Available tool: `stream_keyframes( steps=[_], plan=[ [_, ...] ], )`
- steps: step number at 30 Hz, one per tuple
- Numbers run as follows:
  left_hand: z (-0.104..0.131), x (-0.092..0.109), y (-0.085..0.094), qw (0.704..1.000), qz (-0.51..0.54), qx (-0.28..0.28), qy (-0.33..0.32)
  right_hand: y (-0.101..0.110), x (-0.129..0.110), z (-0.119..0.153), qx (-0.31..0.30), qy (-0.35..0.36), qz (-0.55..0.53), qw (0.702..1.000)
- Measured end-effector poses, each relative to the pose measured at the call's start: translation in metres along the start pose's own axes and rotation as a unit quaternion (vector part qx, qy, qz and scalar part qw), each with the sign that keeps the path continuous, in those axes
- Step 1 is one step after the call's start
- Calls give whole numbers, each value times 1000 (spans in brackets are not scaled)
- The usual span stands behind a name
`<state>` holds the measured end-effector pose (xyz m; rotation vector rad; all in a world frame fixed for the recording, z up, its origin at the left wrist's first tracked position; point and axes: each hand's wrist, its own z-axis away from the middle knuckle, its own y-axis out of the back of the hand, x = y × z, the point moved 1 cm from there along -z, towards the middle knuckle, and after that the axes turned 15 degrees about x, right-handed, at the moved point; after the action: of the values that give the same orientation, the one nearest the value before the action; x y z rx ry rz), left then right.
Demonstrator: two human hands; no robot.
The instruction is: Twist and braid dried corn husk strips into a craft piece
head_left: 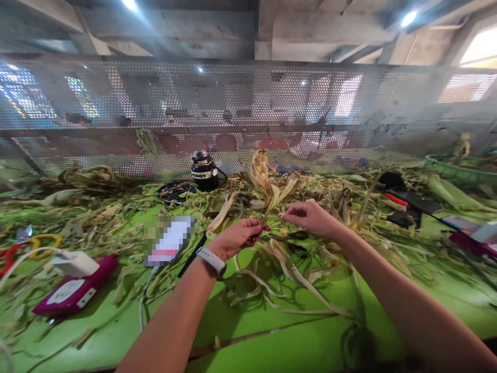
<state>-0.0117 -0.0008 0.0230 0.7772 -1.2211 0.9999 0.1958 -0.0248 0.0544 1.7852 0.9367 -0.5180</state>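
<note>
My left hand (245, 234), with a pale watch band on the wrist, is closed in a pinch on the base of a dried leafy stalk (276, 199). Its pale yellow-green leaves point up and away from me. Just to the right, my right hand (310, 218) is pinched too, its fingertips close to the stalk. A small pale bit seems to lie at those fingertips, too small to name. Beneath both hands are scissors (291, 235) with black handles, partly covered by plant pieces. Dry, curled leaf strips (289, 267) lie nearer me on the green tabletop (248, 331).
A phone (171, 241) with a cable lies left of my hands. Further left are a magenta power strip (77, 285) and scissors (34, 246) with red and yellow handles. A black flask (204, 173) stands before the perforated metal screen (240, 98). Dried leaves (318, 189) cover the back.
</note>
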Motion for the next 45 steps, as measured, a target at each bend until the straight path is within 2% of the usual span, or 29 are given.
stream_keyframes(
  steps=[4,7,12,17,20,23,25,26,28,29,31,34,36,37,39,40,45],
  plan=[
    [0,1,-2,982,-148,45,-106,17,-10,3,36,134,101,985],
    [3,2,-5,955,-242,44,-164,26,-18,6,61,188,129,972],
    [10,6,-8,929,-318,25,-190,37,-28,8,81,205,158,963],
    [23,13,-15,887,-382,28,-257,56,-33,12,79,191,127,970],
    [37,17,-25,901,-357,-53,-240,59,-32,10,64,177,71,980],
    [49,25,-33,915,-266,-213,-215,46,-22,3,38,140,13,989],
    [53,30,-33,929,-205,-253,-177,31,-10,-3,-8,80,-15,997],
    [53,32,-31,938,-178,-256,-153,23,-3,-5,-61,36,-27,997],
    [50,33,-26,961,-108,-216,-133,11,11,-6,-157,-34,-65,985],
    [46,32,-22,971,-74,-184,-131,8,16,-7,-176,-35,-68,982],
    [39,30,-16,983,-8,-142,-115,8,25,-7,-185,-47,-69,979],
    [26,26,-7,990,58,-94,-90,16,31,-6,-144,-100,-96,980],
    [16,22,-1,994,51,-32,-91,20,31,-4,-134,-125,-119,976],
    [11,20,2,994,38,16,-104,19,30,-3,-139,-132,-126,973],
    [1,15,8,986,-18,108,-125,16,29,-1,-156,-142,-134,968],
    [-3,13,10,982,-48,133,-127,13,28,0,-165,-145,-136,966],
    [-11,7,13,969,-77,169,-163,4,29,0,-213,-139,-116,960]
  ],
)
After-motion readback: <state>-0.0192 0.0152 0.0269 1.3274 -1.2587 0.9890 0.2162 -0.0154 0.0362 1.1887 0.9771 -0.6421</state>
